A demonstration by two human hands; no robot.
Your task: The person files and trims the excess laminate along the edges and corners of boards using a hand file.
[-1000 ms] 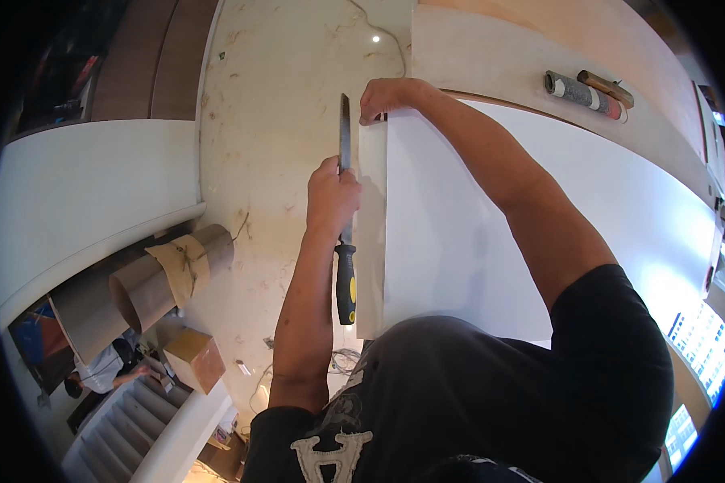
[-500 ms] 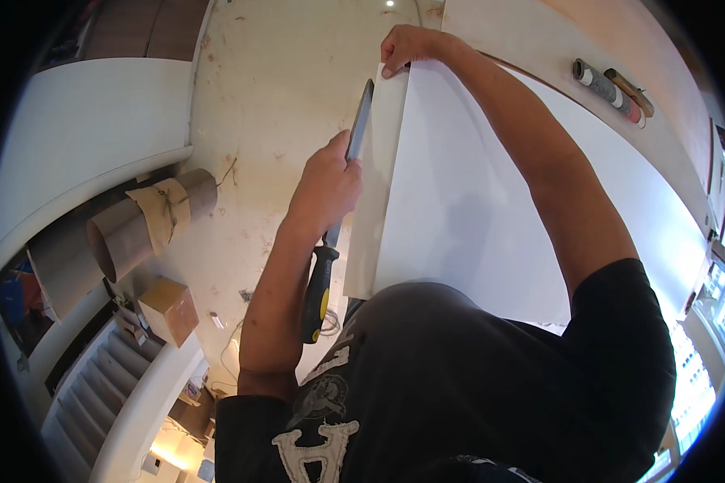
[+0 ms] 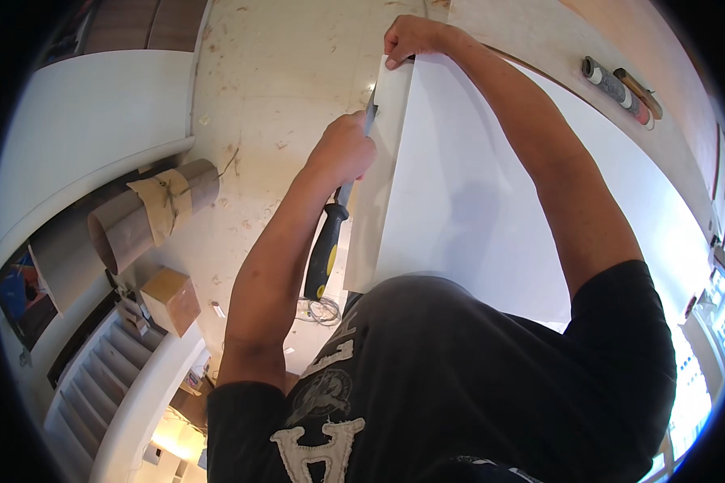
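Observation:
My left hand [image 3: 346, 145] is closed around the blade of a metal file, and the blade's tip points away from me. Below the hand hangs the file's black and yellow handle [image 3: 325, 253]. The file lies along the left edge of a narrow white strip [image 3: 379, 177] at the side of a large white panel [image 3: 475, 185]. At the strip's far end my right hand [image 3: 411, 40] grips its corner, with the thumb on top and the other fingers partly hidden. The right forearm reaches over the panel.
To the left, a rolled brown sheet [image 3: 145, 213] is tied with a tan wrap. Nearer me are a cardboard box [image 3: 169, 302] and white stairs [image 3: 109, 370]. A grey roll [image 3: 616, 88] lies at the far right. Coiled wire [image 3: 322, 311] rests on the stained floor [image 3: 250, 97].
My left hand has moved the file away from me and slightly right along the strip's edge. My right hand keeps its grip on the far corner. The whole view has shifted slightly.

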